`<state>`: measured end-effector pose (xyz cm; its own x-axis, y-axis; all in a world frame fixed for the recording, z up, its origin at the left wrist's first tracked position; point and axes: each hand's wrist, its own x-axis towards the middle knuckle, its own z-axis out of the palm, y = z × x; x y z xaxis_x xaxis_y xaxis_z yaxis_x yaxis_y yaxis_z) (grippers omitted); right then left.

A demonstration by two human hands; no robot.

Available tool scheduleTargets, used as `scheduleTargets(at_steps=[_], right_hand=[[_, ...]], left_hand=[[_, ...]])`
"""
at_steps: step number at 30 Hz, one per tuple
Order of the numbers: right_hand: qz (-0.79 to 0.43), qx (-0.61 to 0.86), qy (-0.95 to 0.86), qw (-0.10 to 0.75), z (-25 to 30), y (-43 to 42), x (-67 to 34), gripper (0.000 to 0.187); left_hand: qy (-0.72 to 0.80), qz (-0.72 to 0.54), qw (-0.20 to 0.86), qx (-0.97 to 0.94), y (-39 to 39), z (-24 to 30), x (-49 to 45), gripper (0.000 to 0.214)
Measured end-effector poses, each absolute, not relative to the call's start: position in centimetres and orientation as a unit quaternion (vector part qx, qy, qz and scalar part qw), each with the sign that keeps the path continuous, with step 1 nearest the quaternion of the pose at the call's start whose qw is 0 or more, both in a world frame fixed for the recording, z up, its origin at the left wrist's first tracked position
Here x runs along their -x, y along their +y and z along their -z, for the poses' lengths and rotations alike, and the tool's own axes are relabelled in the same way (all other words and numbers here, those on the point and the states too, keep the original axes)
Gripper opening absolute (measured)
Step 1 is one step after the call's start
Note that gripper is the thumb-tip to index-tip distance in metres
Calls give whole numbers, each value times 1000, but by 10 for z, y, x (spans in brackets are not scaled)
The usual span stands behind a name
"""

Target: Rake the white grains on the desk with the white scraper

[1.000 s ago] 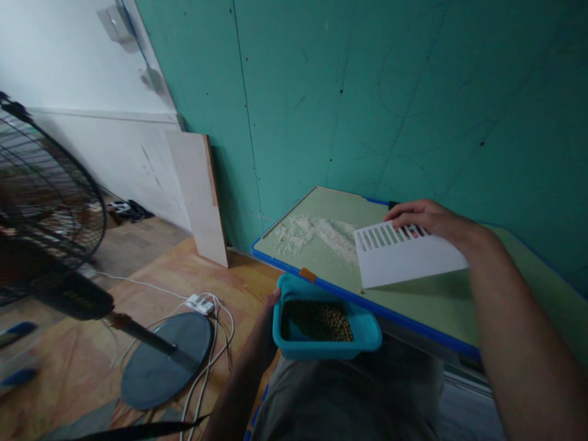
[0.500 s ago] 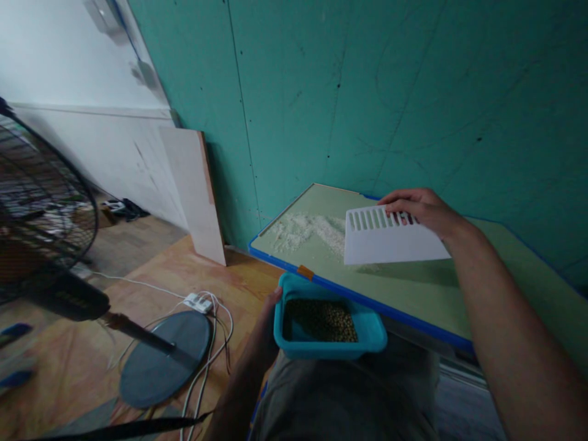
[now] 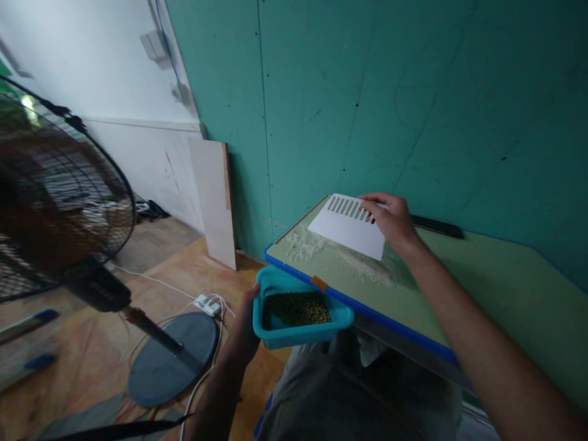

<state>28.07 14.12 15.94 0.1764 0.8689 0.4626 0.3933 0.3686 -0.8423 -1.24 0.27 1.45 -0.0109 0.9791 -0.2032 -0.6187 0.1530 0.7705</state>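
The left hand (image 3: 245, 327) reaches up from below with the forearm rising out of the bottom edge, thumb hooked over the near left rim of a teal tray (image 3: 298, 334) and the fingers hidden underneath it, so it grips the tray. The tray sits just under the blue front edge of the table (image 3: 482, 294), above the person's lap, and holds a layer of small dark green grains (image 3: 296, 308) too small to tell apart. To the right and further away, the right arm stretches forward across the table, and the right hand (image 3: 390, 220) is closed on the right end of a white slotted scraper (image 3: 349, 225), fingers on top, the thumb hidden. The scraper tilts over a scatter of white powder (image 3: 340, 257), partly covering it. No writing can be read anywhere.
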Motion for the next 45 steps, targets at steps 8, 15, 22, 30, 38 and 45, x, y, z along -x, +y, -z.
scheduleTargets(at_steps=[8, 15, 22, 30, 38, 45], right_hand=[[-275, 487, -640, 527, -145, 158, -238, 15], [-235, 512, -617, 550, -142, 151, -259, 15], [-240, 504, -636, 533, -139, 152, -254, 18], [-258, 495, -635, 534, -143, 147, -250, 18], [-281, 478, -660, 508, -148, 136, -240, 19], [-279, 474, -662, 508, -149, 136, -245, 19]], left_hand=[[368, -616, 646, -259, 2, -16, 25, 41], [364, -631, 636, -255, 3, -14, 20, 38], [381, -621, 639, -250, 3, -11, 21, 38], [371, -619, 648, -243, 4, -11, 21, 40], [359, -625, 642, -260, 3, -15, 21, 42], [361, -619, 647, -259, 4, -15, 21, 45]])
